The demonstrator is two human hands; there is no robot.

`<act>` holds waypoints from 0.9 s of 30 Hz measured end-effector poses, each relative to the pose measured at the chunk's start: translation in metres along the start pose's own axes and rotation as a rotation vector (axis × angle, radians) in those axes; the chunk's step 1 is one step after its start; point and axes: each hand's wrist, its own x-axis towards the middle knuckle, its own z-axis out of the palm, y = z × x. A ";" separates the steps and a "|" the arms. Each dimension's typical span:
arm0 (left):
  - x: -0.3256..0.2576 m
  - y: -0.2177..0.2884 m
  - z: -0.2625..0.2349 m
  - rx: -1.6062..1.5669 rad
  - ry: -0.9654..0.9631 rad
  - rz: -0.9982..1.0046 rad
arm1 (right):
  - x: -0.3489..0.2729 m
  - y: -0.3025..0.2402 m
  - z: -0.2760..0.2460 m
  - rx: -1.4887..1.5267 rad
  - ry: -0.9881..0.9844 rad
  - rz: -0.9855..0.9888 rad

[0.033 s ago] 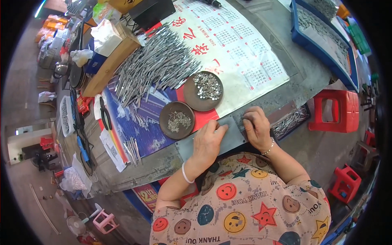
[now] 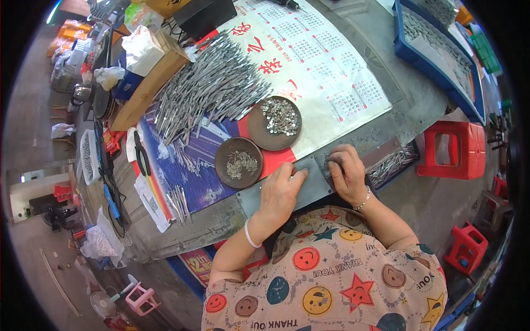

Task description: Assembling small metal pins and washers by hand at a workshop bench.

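My left hand (image 2: 279,190) lies over a smooth grey plate (image 2: 314,176) at the table's near edge. Its fingers are bent and closed, and whatever they may hold is hidden under them. At the plate's right end my right hand (image 2: 349,172) is curled with the thumb close to the fingers; nothing can be made out in it. Just beyond my left hand stands a round brown dish (image 2: 223,171) of thin small metal pieces. A second brown dish (image 2: 259,138) beside it holds small shiny discs. Behind them is a big heap of slender metal strips (image 2: 204,83).
A paper calendar (image 2: 314,116) covers much of the table. Black-handled pliers (image 2: 143,157) and a few metal strips (image 2: 179,204) lie at the left. A blue tray (image 2: 436,71) sits far right. An open bin of metal parts (image 2: 395,165) and a red stool (image 2: 454,150) are right of my right hand.
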 end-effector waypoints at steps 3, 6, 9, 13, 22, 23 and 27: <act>-0.003 -0.006 -0.006 0.014 -0.059 0.019 | 0.001 0.000 0.000 -0.024 -0.017 -0.003; -0.019 -0.016 -0.016 0.030 -0.093 0.006 | -0.001 -0.001 -0.001 -0.037 -0.012 -0.015; -0.045 -0.022 -0.029 0.048 -0.130 -0.071 | -0.003 -0.001 -0.001 -0.023 -0.002 -0.023; -0.048 -0.020 -0.030 0.064 -0.130 -0.137 | -0.002 0.000 -0.001 -0.040 0.006 -0.051; -0.004 -0.002 -0.010 0.036 -0.067 0.007 | 0.005 -0.007 0.000 -0.074 0.018 -0.075; -0.010 -0.003 -0.012 0.044 -0.090 0.000 | 0.004 -0.010 -0.002 -0.078 0.013 -0.055; -0.034 -0.007 -0.017 -0.031 -0.052 -0.118 | -0.006 -0.023 0.002 0.007 -0.115 -0.002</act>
